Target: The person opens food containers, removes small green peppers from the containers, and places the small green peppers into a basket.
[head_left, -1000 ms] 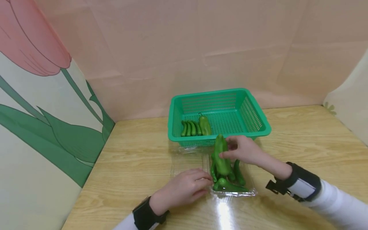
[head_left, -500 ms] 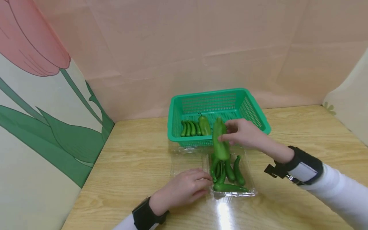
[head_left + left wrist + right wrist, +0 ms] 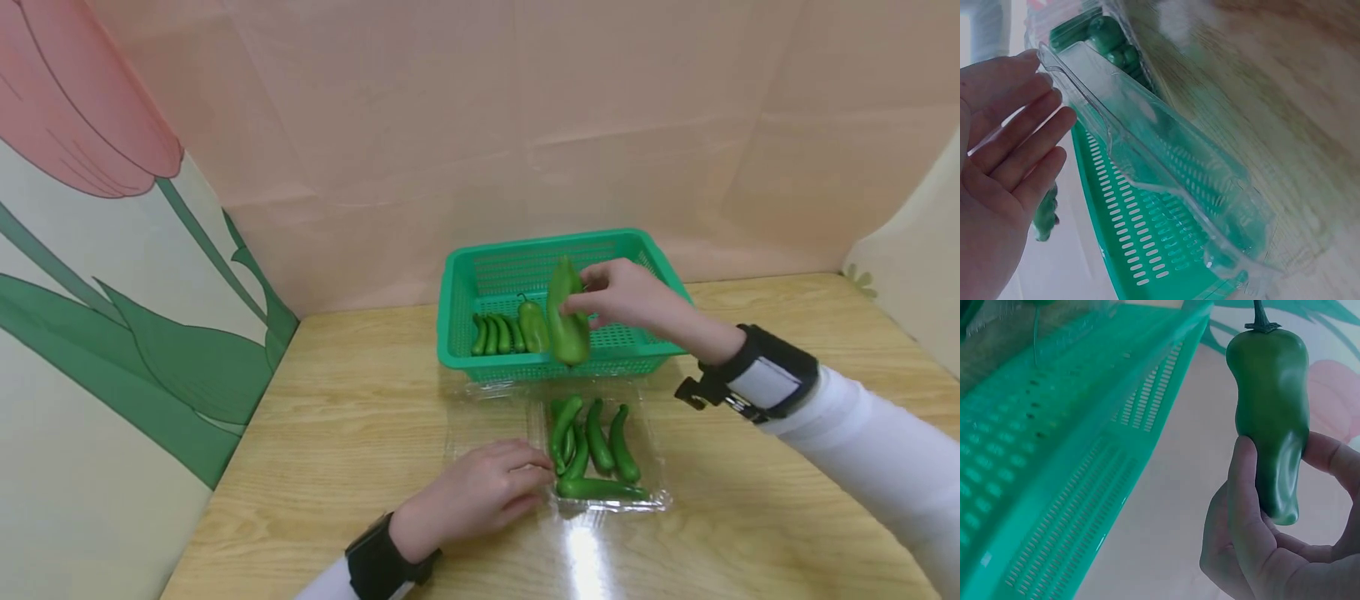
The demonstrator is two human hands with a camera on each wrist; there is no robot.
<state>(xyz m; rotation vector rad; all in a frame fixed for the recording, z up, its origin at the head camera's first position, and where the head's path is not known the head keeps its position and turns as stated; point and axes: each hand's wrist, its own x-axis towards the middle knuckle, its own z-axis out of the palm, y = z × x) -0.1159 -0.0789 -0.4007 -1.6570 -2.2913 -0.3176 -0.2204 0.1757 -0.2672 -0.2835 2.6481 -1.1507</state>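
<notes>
Pale wood grain runs across the surface [image 3: 360,417] we work at, with pink paper walls behind it and a tulip-printed panel along its left edge. Our right hand [image 3: 626,296] pinches a large green pepper [image 3: 566,312] between thumb and fingertips, the stem end hanging down over the near wall of the green plastic basket [image 3: 678,312]. In the right wrist view the thumb lies along one flank of the pepper and the fingers wrap the other, with the basket's slotted side just beside it. Inside the basket, at its left, another large pepper [image 3: 532,327] lies touching a row of small green chillies [image 3: 495,335]. The basket stands near the far edge of the surface, about the middle.

Our left hand [image 3: 480,493] rests on the surface toward the near edge, fingers lightly bent, fingertips touching the left side of a clear plastic clamshell tray [image 3: 652,492]; the left wrist view shows straight fingers laid against its transparent rim. Four or five small chillies [image 3: 596,450] lie in the tray, which sits just in front of the basket.
</notes>
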